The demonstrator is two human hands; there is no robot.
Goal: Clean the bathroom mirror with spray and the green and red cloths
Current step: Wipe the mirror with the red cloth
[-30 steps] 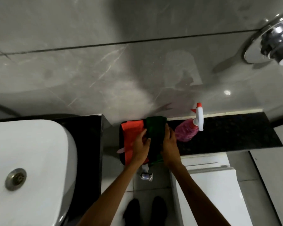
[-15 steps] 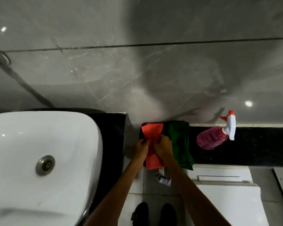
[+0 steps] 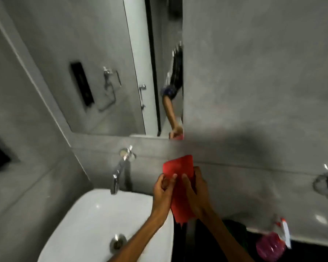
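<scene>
Here both hands (image 3: 180, 193) hold the flat red cloth (image 3: 180, 186).

Green cloth (image 3: 235, 235) mostly behind forearm

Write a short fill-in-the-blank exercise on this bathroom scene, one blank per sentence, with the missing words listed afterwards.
1. Both the left hand and the right hand hold the ____ cloth.
2. The green cloth lies on the dark counter, beside the ____ spray bottle.
3. The tap sticks out of the wall above the white ____.
4. The mirror hangs on the wall ____ the tap.

Missing words: red; pink; sink; above
</scene>
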